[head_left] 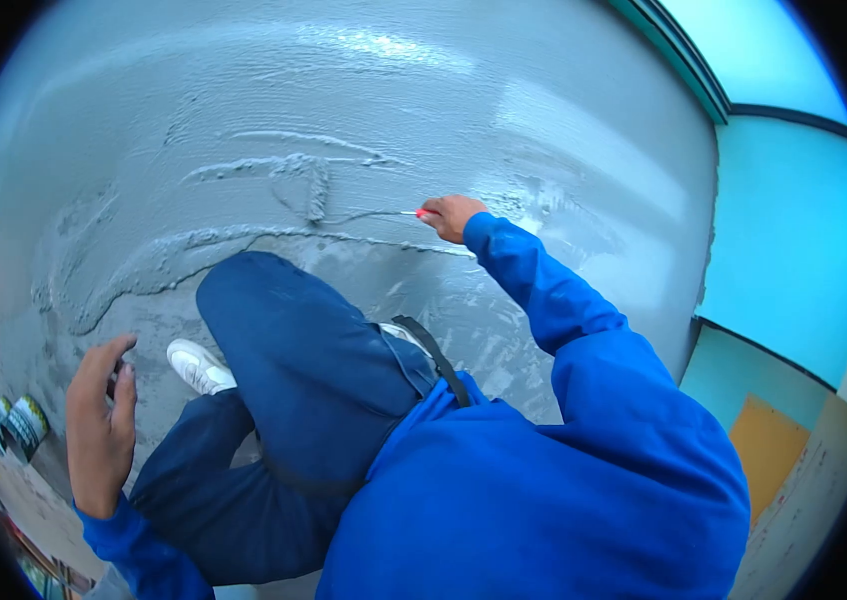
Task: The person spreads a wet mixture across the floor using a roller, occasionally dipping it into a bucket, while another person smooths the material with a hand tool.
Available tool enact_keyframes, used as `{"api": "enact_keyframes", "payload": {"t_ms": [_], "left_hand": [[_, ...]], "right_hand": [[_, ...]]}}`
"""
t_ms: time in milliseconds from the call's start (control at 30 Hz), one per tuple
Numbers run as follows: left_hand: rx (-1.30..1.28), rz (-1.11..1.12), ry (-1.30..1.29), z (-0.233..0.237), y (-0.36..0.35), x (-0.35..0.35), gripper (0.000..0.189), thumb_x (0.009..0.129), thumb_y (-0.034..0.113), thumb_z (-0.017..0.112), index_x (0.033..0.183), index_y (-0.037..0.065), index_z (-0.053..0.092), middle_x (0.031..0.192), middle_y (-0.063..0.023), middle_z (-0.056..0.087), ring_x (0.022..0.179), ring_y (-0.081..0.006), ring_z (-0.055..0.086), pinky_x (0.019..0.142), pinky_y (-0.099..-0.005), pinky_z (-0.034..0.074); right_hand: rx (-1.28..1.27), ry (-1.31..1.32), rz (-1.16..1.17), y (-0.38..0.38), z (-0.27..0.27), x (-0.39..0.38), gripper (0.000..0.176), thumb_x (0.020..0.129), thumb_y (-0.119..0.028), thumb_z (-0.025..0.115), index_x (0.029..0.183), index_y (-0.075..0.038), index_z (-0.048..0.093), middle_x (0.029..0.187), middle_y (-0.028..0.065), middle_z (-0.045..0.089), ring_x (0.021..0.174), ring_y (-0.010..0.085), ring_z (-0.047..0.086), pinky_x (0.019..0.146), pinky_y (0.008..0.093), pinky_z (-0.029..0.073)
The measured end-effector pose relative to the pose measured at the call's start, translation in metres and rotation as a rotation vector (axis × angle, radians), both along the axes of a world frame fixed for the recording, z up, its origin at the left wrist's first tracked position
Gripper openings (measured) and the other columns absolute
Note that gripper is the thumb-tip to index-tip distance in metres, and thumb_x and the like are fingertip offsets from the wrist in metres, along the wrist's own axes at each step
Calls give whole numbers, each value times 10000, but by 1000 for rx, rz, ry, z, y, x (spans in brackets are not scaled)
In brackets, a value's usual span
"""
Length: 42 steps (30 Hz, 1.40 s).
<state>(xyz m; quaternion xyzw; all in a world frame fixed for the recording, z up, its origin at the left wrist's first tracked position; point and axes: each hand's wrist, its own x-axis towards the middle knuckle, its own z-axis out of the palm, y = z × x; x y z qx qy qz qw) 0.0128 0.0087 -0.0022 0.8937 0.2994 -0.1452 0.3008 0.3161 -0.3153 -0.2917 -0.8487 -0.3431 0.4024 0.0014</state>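
My right hand is closed round the red handle of a paint roller. The roller's grey-coated head rests on the floor to the left of that hand, in wet grey coating. Thick ridges of the coating lie around the roller head and run left, along the edge of a barer, patchy stretch of floor. My left hand is raised at the lower left beside my bent leg, with its fingers apart and nothing in it.
Two cans stand at the far left. My white shoe is on the barer floor. A turquoise wall with a dark-edged frame borders the coating on the right, with an orange-yellow panel lower down.
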Motion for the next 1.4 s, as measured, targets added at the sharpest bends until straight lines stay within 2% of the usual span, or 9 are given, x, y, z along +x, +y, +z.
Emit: {"api": "enact_keyframes", "payload": {"t_ms": [133, 267, 367, 433, 500, 767, 1033, 1200, 1400], "left_hand": [[66, -96, -83, -12, 5, -4, 213, 886, 39, 498, 1084, -6, 563, 914, -145, 570, 783, -238, 544, 734, -321, 430], [22, -102, -43, -10, 3, 9, 219, 881, 30, 500, 1087, 1, 567, 941, -145, 579, 809, -236, 559, 738, -310, 443], [-22, -89, -55, -9, 2, 15, 218, 872, 26, 511, 1080, 4, 572, 914, -141, 571, 796, -238, 560, 722, -312, 449], [-56, -30, -44, -4, 2, 18, 215, 860, 29, 526, 1068, 6, 577, 905, -148, 575, 795, -249, 561, 717, -316, 447], [-15, -43, -93, -7, 8, 10, 213, 854, 36, 533, 1059, 8, 580, 902, -153, 582, 788, -257, 558, 709, -319, 442], [84, 11, -189, 4, 10, -17, 224, 856, 62, 529, 1069, 24, 587, 888, -151, 580, 750, -319, 555, 675, -377, 438], [104, 184, -141, 17, 12, -67, 237, 831, 58, 549, 1065, 37, 576, 824, -143, 537, 762, -331, 542, 666, -402, 427], [115, 219, -116, 28, 15, -79, 243, 821, 44, 554, 1063, 36, 576, 829, -146, 540, 753, -324, 542, 665, -390, 429], [78, 184, -167, 29, 16, -69, 242, 820, 21, 548, 1060, 26, 577, 837, -146, 547, 726, -307, 534, 663, -371, 433]], "right_hand": [[-46, 80, -87, -138, -9, 47, 350, 905, -392, 480, 1023, -106, 643, 944, 159, 657, 896, 352, 614, 775, 430, 477], [-243, -28, -239, -268, 30, 62, 296, 882, -309, 527, 990, -64, 654, 897, 183, 654, 839, 350, 619, 749, 418, 483], [-329, -161, -211, -319, 63, 64, 344, 897, -366, 497, 995, -76, 656, 912, 163, 659, 866, 346, 609, 770, 428, 479], [-152, -240, -115, -321, 69, 60, 347, 902, -365, 488, 991, -76, 658, 907, 152, 662, 893, 335, 606, 796, 414, 470], [-165, -126, -199, -256, 81, 54, 317, 889, -341, 512, 1015, -84, 649, 945, 154, 658, 924, 333, 609, 803, 411, 471], [352, 12, 102, 101, -14, -1, 341, 916, -383, 459, 1075, -124, 614, 966, 166, 646, 902, 368, 602, 764, 455, 470], [417, -74, 234, 399, -28, -108, 358, 921, -393, 434, 992, -106, 637, 966, 162, 654, 934, 367, 605, 791, 476, 469], [369, -91, 210, 462, -27, -130, 354, 918, -377, 447, 982, -95, 652, 986, 158, 657, 958, 359, 609, 802, 477, 474], [294, -118, 240, 389, -33, -51, 354, 905, -386, 470, 1047, -116, 649, 1037, 156, 648, 971, 347, 609, 814, 466, 474]]}}
